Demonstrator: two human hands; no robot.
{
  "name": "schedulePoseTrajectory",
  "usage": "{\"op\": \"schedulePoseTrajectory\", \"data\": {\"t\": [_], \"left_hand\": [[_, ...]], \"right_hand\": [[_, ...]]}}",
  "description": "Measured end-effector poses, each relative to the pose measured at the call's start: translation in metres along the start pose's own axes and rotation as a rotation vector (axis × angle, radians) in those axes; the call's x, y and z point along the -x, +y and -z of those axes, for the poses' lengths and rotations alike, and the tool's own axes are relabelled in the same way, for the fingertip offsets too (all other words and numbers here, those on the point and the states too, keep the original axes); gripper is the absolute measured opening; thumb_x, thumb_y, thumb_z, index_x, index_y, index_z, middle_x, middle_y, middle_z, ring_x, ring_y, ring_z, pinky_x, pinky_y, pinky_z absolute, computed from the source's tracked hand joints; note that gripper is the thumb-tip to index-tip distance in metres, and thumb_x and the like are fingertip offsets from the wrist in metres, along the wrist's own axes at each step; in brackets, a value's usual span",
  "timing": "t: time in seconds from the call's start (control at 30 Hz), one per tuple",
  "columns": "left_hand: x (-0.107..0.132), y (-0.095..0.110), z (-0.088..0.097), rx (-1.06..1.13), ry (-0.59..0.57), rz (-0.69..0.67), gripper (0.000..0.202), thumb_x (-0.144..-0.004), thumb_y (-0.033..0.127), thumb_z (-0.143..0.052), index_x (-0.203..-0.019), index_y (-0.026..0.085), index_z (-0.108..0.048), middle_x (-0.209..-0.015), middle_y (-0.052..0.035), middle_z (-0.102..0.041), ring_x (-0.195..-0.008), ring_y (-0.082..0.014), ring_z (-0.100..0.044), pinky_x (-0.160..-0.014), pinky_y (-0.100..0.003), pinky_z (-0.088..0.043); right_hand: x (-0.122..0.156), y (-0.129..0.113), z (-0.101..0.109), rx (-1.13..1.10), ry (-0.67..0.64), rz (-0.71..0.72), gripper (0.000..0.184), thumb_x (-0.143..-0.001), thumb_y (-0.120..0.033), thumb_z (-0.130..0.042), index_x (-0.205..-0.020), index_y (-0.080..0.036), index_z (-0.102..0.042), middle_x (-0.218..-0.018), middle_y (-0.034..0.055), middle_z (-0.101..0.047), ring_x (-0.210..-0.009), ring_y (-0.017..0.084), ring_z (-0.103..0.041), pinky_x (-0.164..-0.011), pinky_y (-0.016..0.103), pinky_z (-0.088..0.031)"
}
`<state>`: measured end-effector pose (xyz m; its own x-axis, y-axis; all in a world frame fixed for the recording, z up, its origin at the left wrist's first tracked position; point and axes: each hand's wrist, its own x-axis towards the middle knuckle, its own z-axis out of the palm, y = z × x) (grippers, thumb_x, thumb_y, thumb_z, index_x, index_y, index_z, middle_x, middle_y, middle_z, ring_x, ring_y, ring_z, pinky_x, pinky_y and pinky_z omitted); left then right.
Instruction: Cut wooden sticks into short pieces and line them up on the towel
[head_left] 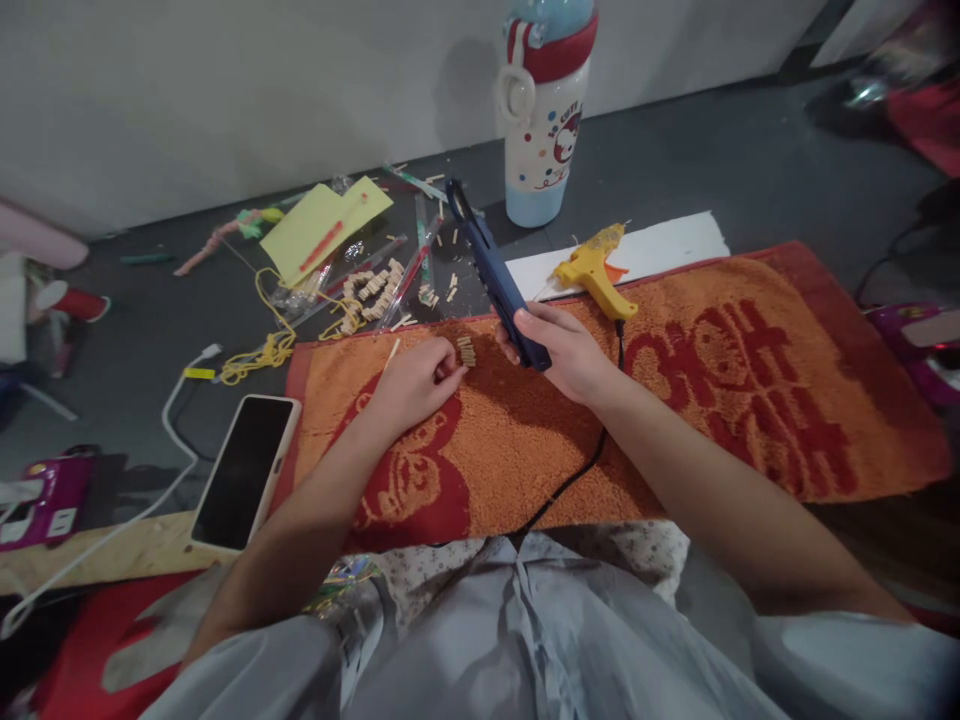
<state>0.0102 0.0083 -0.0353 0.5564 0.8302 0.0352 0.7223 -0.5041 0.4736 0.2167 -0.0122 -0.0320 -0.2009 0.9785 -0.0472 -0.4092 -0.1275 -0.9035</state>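
Observation:
My right hand (566,345) is closed around a dark blue, long flat device (495,270) with a loop at its far end, held tilted above the towel. My left hand (424,385) rests on the orange and red towel (525,450) with its fingers curled and the thumb near the index finger. Right at those fingertips is a short row of small pale wooden sticks (466,352); whether the fingers grip it is hard to see. One thin pale stick (391,355) shows just behind the left hand.
A yellow glue gun (596,270) lies on a white board (675,245), its black cord crossing the towel. Behind stands a tall bottle (544,130). At left are a phone (246,470), a white cable (171,415), yellow cord (262,350), yellow paper (322,230) and a stick chain (371,290).

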Motion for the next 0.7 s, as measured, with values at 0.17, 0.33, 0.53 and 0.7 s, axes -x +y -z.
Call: {"op": "schedulePoseTrajectory", "data": {"t": [0.17,0.33,0.53,0.7], "left_hand": [[0.001,-0.001,0.0,0.017,0.004,0.0,0.016,-0.082,0.028,-0.056,-0.072,0.019,-0.047,-0.068,0.0018,-0.054,-0.058,-0.01,-0.045,-0.056,-0.024,-0.033],[0.002,-0.001,0.001,0.021,0.003,-0.018,0.018,-0.082,0.028,-0.055,-0.071,0.019,-0.045,-0.068,0.0015,-0.054,-0.059,-0.0102,-0.045,-0.056,-0.024,-0.033],[0.005,-0.002,0.009,-0.017,0.078,0.014,0.015,-0.081,0.028,-0.053,-0.072,0.02,-0.046,-0.068,0.0015,-0.053,-0.059,-0.0106,-0.045,-0.057,-0.024,-0.035],[0.008,-0.007,0.031,-0.235,0.141,0.147,0.011,-0.078,0.028,-0.052,-0.073,0.02,-0.046,-0.071,-0.0008,-0.055,-0.065,-0.0145,-0.05,-0.059,-0.027,-0.035]], "right_hand": [[0.0,0.0,0.0,0.032,0.009,-0.013,0.036,-0.071,-0.054,-0.07,-0.069,-0.02,-0.057,-0.07,-0.0009,-0.057,-0.059,0.01,-0.047,-0.054,0.026,-0.038],[0.001,0.0,0.0,0.021,0.007,-0.011,0.035,-0.072,-0.052,-0.071,-0.071,-0.02,-0.057,-0.071,-0.0013,-0.057,-0.059,0.009,-0.048,-0.053,0.025,-0.038],[0.001,0.001,0.0,0.027,0.026,-0.026,0.034,-0.071,-0.051,-0.07,-0.071,-0.02,-0.057,-0.07,-0.0014,-0.057,-0.059,0.01,-0.048,-0.053,0.025,-0.037],[0.001,0.004,-0.001,0.024,0.031,-0.026,0.033,-0.072,-0.05,-0.071,-0.071,-0.019,-0.058,-0.069,-0.0013,-0.057,-0.059,0.01,-0.049,-0.052,0.025,-0.036]]}}
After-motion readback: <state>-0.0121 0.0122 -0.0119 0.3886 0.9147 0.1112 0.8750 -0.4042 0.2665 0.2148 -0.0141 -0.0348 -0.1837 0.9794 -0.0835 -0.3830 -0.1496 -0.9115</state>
